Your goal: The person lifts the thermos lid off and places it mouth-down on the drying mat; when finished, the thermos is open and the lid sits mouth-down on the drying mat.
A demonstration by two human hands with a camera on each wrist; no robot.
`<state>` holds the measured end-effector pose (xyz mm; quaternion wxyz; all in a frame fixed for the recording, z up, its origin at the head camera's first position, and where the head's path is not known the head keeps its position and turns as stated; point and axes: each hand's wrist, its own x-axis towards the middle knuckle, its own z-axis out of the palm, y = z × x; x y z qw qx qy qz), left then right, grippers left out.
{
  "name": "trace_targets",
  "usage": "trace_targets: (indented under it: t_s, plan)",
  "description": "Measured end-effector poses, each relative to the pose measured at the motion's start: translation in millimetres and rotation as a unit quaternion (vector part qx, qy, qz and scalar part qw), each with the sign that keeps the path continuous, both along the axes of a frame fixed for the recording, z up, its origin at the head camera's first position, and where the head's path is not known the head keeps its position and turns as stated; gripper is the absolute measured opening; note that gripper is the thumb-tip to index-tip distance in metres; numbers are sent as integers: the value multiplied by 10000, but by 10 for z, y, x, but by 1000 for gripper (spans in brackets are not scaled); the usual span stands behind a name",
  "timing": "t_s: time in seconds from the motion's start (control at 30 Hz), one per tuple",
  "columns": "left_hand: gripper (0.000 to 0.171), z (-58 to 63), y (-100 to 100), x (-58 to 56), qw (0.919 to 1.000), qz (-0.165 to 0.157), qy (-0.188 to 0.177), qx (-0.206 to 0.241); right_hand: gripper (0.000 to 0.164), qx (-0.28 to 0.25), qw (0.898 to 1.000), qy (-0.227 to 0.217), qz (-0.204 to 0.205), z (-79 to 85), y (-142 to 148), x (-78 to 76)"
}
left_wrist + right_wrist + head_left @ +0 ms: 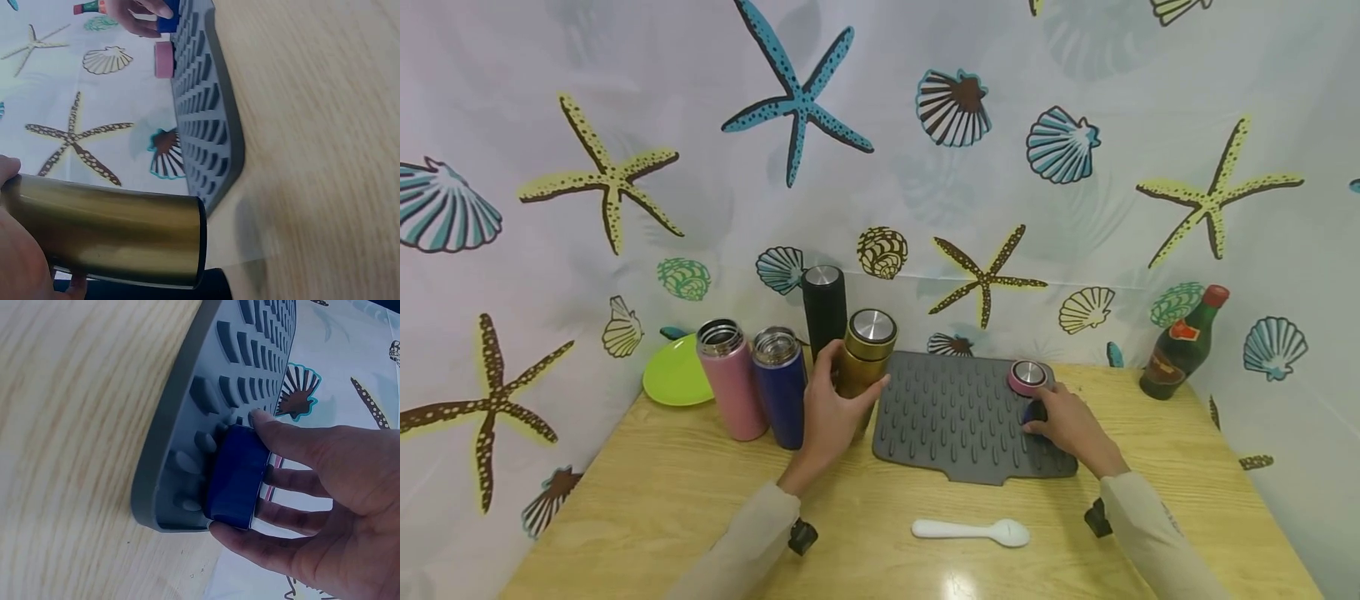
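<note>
My left hand (pixel 832 410) grips a gold thermos bottle (pixel 860 370) with its steel-topped lid on. In the left wrist view the bottle's dark base shows a little above the table. Fingers and thumb of my right hand (pixel 1070 422) pinch a blue bottle lid (pixel 237 477), which sits on the right side of a grey studded drying mat (pixel 951 408). Just behind it on the mat lies a pink lid (pixel 1027 377) with a steel top. Left of the gold bottle stand an uncapped blue bottle (pixel 782 392) and an uncapped pink bottle (pixel 732 385).
A black bottle (pixel 824 312) with its lid on stands behind the gold one. A lime green plate (pixel 677 372) is at the back left. At the back right stands a dark green bottle (pixel 1180 350) with a red cap. A white spoon (pixel 972 531) lies in front of the mat.
</note>
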<state>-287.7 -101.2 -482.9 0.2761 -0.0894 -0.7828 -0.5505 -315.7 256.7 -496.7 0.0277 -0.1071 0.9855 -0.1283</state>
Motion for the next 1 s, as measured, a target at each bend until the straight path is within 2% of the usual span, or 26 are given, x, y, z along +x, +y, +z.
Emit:
trace_targets:
  t_s: [0.07,0.17,0.37,0.6,0.83,1.0]
  plan:
    - [79,57,6,45,9999,-52,95,-66,61,-14,10000,5,-31,1,-1,-2]
    - [80,140,7,125,9998,-143,18,-159,61,-44,10000,-22,-72,4,-3,6]
    - [81,295,-29,281,9977,-486,-472,-6,60,-127,9999,4,-16,18,10,14]
    - [79,368,-108,376,9929,-706,-956,-26,62,-243,9997,5,-7,27,60,31]
    - [76,424,-132,464,9904,-881,-1051,-191,46,-316,9983,495,-19,140,63,57]
    - [76,454,-125,548,9889,-985,-1060,-344,31,-755,9914,1063,93,287,-18,115]
